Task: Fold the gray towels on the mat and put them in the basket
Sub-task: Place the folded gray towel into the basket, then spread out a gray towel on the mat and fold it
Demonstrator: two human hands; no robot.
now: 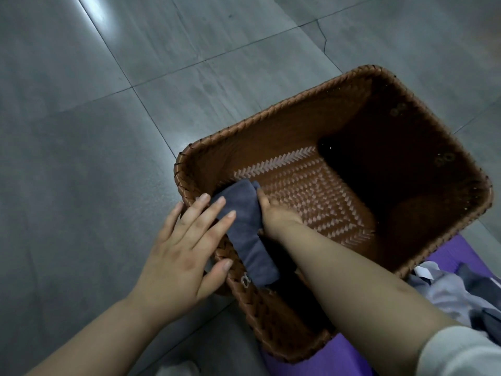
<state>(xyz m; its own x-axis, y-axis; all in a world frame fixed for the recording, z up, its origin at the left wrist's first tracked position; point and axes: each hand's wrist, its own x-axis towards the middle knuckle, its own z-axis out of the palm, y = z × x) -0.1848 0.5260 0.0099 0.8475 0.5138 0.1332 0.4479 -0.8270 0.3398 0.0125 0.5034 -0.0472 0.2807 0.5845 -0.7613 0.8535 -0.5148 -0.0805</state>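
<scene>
The folded gray cloth towel (244,234) lies inside the brown woven rectangular basket (366,70), leaning against the near-left wall. Its long axis runs from the near rim down toward the far-left corner of the basket floor. The left hand (187,240) rests on the towel's left side and the rim; its grip is spread, fingers straight and flat. The right hand (279,213) is inside the basket, touching the towel's right edge; its grip pinches that edge, thumb on top and the other fingers hidden below. The towel sits between both hands, with the right one deeper. Judgement: seating the towel calls for a push along its long axis, downward. Unfolded gray towels (444,291) remain on the purple mat (447,256).
</scene>
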